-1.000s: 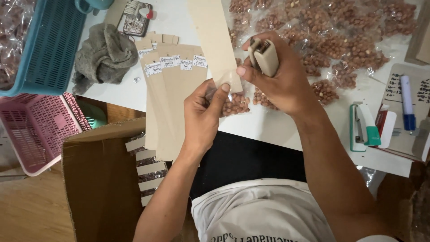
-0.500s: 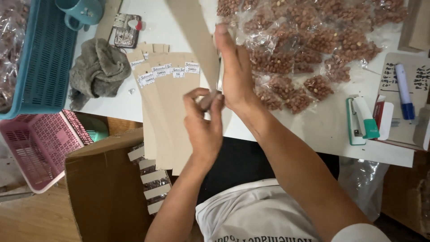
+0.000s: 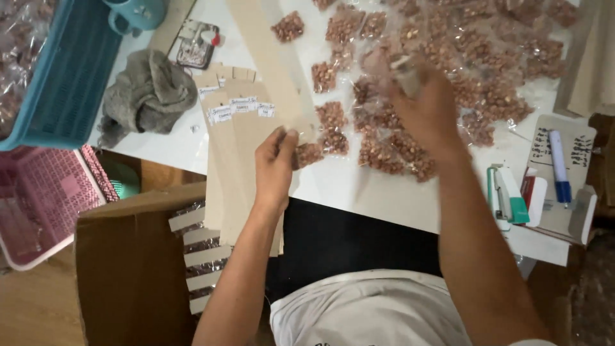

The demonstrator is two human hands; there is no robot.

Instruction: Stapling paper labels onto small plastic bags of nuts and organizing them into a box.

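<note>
My left hand (image 3: 274, 168) pinches the near end of a long tan cardboard strip (image 3: 269, 61) that runs away across the white table (image 3: 378, 198). Small clear packets of brown nuts (image 3: 333, 118) hang along the strip. My right hand (image 3: 419, 109) is blurred over the pile of nut packets (image 3: 474, 57) and grips a small beige object together with a clear packet. A stack of tan strips with white labels (image 3: 234, 147) lies under my left hand and overhangs the table edge.
A grey cloth (image 3: 147, 96), a teal mug (image 3: 136, 13) and a blue basket (image 3: 61, 80) sit far left. A pink basket (image 3: 38, 205) and an open cardboard box (image 3: 128, 269) with finished strips stand below. A stapler (image 3: 506, 192) and a marker (image 3: 558, 165) lie at the right.
My right hand has left the strip near my left hand and moved right and away onto the packet pile. The left hand keeps holding the strip's end.
</note>
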